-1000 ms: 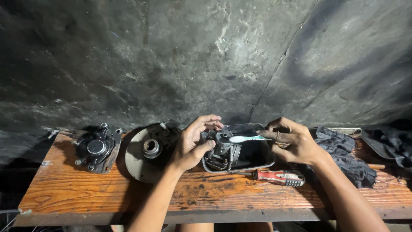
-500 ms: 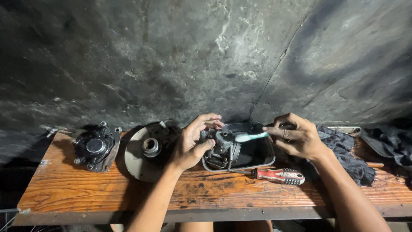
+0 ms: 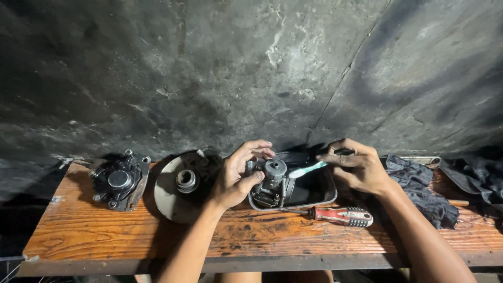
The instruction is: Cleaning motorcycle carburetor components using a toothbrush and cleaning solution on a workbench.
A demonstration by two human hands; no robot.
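On bench [image 3: 157, 236]: one carburetor [image 3: 272, 181], one toothbrush [image 3: 306, 169], two hands.

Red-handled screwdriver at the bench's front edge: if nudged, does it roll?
The screwdriver probably rolls: its handle looks round and it lies flat on the wooden bench. Its ribbed grey grip end may slow that. It looks rigid, with a thin metal shaft, and likely handle-heavy when lifted.

Dim overall, light from above on bench [image 3: 262, 236], dark corners, slight wide-angle bend, sharp focus.
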